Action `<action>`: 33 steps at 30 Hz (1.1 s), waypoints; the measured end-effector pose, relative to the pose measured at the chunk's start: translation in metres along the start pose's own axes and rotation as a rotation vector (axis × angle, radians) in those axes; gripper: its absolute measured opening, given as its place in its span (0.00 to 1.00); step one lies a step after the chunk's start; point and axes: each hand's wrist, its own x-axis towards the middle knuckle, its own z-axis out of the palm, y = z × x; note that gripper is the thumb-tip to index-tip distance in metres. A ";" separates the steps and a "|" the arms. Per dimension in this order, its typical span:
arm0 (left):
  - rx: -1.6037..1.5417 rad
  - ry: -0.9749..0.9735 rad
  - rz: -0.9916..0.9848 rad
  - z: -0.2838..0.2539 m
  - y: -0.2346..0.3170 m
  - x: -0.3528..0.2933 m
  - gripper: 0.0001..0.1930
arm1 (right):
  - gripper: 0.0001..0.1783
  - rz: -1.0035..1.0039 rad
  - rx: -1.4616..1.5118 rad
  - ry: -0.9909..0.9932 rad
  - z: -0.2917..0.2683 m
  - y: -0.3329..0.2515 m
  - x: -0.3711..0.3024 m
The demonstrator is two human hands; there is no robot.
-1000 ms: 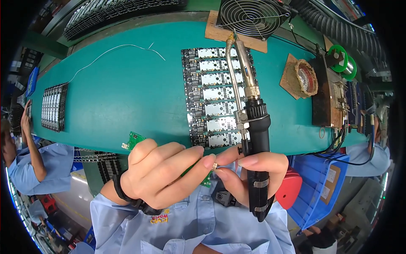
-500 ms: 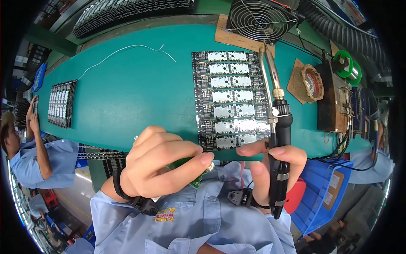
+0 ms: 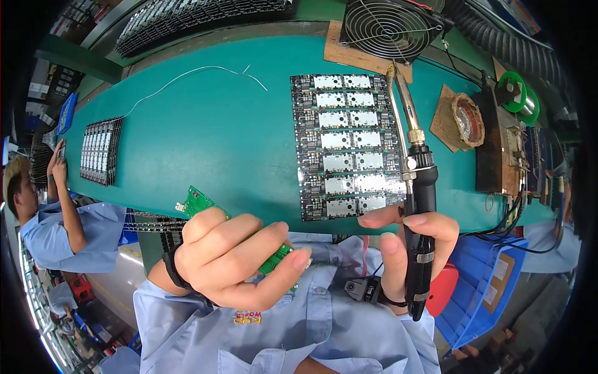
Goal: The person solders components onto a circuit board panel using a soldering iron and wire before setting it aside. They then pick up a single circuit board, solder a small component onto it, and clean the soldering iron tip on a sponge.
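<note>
Left hand (image 3: 240, 258) closed around green circuit board (image 3: 198, 202), board held at near edge of green tabletop (image 3: 218, 124), right hand (image 3: 416, 246) gripping black-handled soldering iron (image 3: 425, 187), its tip directed toward fan (image 3: 389, 31), black circuit-board panel (image 3: 349, 149) flat on tabletop.

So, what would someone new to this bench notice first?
Probably the black-handled soldering iron in the right hand, its metal tip pointing away from the person toward the round fan. Next, the panel of black circuit boards with pale rectangles, on the green mat. Then the bright green board, partly hidden by the left hand holding it.
</note>
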 end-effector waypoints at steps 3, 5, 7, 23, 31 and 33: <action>0.023 0.002 0.019 0.001 0.001 0.002 0.15 | 0.21 0.009 -0.004 -0.001 -0.003 -0.001 0.000; 0.036 0.007 0.027 0.001 0.000 0.003 0.15 | 0.22 0.010 -0.018 -0.012 -0.004 -0.001 0.001; -0.025 -0.110 -0.011 -0.003 -0.001 0.004 0.17 | 0.24 0.008 -0.025 -0.005 -0.006 -0.001 -0.001; -1.376 -0.826 -1.357 0.018 -0.070 -0.017 0.08 | 0.28 -0.117 -0.296 -0.275 -0.050 0.027 -0.039; -1.265 -0.877 -1.339 0.023 -0.065 -0.017 0.07 | 0.27 -0.143 -0.348 -0.513 -0.045 0.023 -0.021; -1.249 -0.882 -1.325 0.023 -0.064 -0.017 0.06 | 0.27 -0.140 -0.352 -0.520 -0.042 0.023 -0.018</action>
